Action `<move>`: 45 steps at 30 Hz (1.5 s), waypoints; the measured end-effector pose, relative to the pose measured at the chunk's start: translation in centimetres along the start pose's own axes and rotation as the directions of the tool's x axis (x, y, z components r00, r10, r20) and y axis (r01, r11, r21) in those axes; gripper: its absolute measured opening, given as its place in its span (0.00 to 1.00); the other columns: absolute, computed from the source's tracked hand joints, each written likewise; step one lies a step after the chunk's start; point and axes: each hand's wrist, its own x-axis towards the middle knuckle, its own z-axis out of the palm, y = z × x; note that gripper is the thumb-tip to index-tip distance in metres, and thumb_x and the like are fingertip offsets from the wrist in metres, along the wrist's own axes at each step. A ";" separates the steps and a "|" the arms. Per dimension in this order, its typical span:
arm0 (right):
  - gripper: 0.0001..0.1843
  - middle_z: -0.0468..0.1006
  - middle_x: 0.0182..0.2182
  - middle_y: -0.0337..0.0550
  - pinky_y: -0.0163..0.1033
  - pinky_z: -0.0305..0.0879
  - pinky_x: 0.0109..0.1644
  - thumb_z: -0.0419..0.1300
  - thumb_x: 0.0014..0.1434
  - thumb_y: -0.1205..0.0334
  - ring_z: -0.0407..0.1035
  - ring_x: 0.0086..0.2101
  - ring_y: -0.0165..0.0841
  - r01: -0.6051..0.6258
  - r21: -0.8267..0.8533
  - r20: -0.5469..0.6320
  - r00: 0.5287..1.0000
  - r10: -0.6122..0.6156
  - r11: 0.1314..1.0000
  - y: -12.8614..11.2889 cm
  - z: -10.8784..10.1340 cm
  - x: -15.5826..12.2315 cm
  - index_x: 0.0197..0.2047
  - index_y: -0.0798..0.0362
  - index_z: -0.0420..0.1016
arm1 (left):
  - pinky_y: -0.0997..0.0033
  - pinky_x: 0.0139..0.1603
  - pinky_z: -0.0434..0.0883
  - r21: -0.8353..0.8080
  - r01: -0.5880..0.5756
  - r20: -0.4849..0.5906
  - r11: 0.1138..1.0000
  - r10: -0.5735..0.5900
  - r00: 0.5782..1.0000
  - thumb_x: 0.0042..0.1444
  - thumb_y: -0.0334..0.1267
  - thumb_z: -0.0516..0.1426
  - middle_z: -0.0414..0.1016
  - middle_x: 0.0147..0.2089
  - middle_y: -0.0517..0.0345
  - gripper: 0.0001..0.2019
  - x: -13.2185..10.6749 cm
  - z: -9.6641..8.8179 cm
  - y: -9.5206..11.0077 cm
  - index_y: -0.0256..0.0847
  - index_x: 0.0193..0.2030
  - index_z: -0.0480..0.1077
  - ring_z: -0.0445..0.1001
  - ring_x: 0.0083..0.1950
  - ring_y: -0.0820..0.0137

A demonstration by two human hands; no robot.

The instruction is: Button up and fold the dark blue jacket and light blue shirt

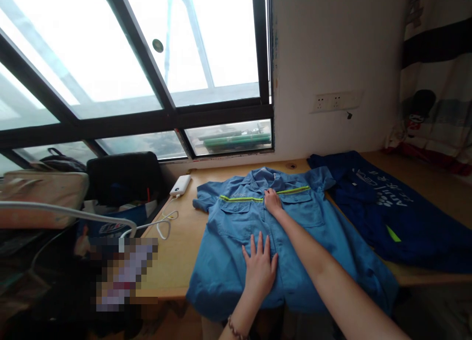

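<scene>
A light blue work shirt with a yellow-green reflective stripe lies face up on the wooden table, its hem hanging over the near edge. My left hand lies flat on the shirt's lower front, fingers spread and straight. My right hand reaches further up to the chest, at the button line by the stripe, with its fingers curled down onto the fabric. Whether they pinch the cloth I cannot make out.
A dark blue garment with white print lies to the right on the table. A white power bank with a cable sits at the back left. A black bag stands left of the table. Window and wall with sockets lie behind.
</scene>
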 end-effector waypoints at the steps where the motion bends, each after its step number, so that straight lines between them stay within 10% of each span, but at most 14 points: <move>1: 0.16 0.66 0.45 0.51 0.34 0.53 0.50 0.45 0.60 0.63 0.59 0.46 0.34 0.002 -0.001 0.002 1.000 -0.002 1.000 0.1 0.1 0.1 0.45 0.57 0.69 | 0.42 0.58 0.46 -0.005 -0.003 -0.003 1.000 0.003 1.000 0.57 0.48 0.42 0.42 0.66 0.54 0.25 0.0 0.1 -0.1 0.47 0.62 0.50 0.40 0.64 0.52; 8: 0.22 0.74 0.35 0.46 0.31 0.57 0.38 0.45 0.59 0.48 0.66 0.38 0.33 -0.067 -0.008 0.079 0.995 0.068 0.998 0.6 0.6 1.3 0.38 0.52 0.75 | 0.41 0.58 0.44 -0.022 0.010 0.002 1.000 -0.010 1.000 0.57 0.47 0.44 0.43 0.66 0.54 0.25 0.1 0.1 0.0 0.47 0.61 0.51 0.40 0.64 0.52; 25: 0.19 0.73 0.38 0.48 0.35 0.58 0.40 0.51 0.57 0.54 0.67 0.39 0.34 -0.014 -0.036 0.096 0.995 0.017 0.999 1.4 1.1 2.8 0.49 0.54 0.66 | 0.43 0.59 0.43 -0.060 -0.001 0.018 0.998 0.002 1.000 0.58 0.50 0.40 0.40 0.66 0.55 0.26 -0.2 0.1 -0.4 0.47 0.63 0.47 0.37 0.65 0.55; 33: 0.31 0.57 0.57 0.46 0.46 0.45 0.57 0.54 0.53 0.52 0.48 0.55 0.42 0.239 -0.159 0.062 0.971 -0.232 0.958 7.4 -2.0 -4.9 0.59 0.52 0.54 | 0.41 0.59 0.41 -0.070 -0.001 0.035 0.998 0.003 0.999 0.58 0.51 0.39 0.39 0.66 0.55 0.27 -0.3 0.0 -0.6 0.47 0.63 0.46 0.36 0.65 0.54; 39: 0.30 0.49 0.61 0.34 0.63 0.41 0.53 0.41 0.56 0.40 0.40 0.57 0.52 0.018 -0.403 -0.004 1.000 -0.022 0.915 15.2 -3.8 -12.8 0.61 0.37 0.48 | 0.38 0.58 0.40 -0.111 -0.074 0.062 0.991 0.081 0.995 0.52 0.61 0.40 0.36 0.67 0.56 0.34 -0.9 0.1 -0.4 0.51 0.63 0.42 0.34 0.65 0.51; 45: 0.29 0.52 0.60 0.35 0.63 0.42 0.53 0.46 0.55 0.42 0.42 0.57 0.51 -0.009 -0.357 -0.057 0.998 -0.012 0.934 15.1 -4.9 -15.2 0.59 0.38 0.52 | 0.37 0.57 0.38 -0.088 -0.088 0.043 0.992 0.092 0.995 0.52 0.60 0.40 0.36 0.66 0.54 0.34 -2.0 0.4 0.8 0.49 0.63 0.40 0.33 0.65 0.50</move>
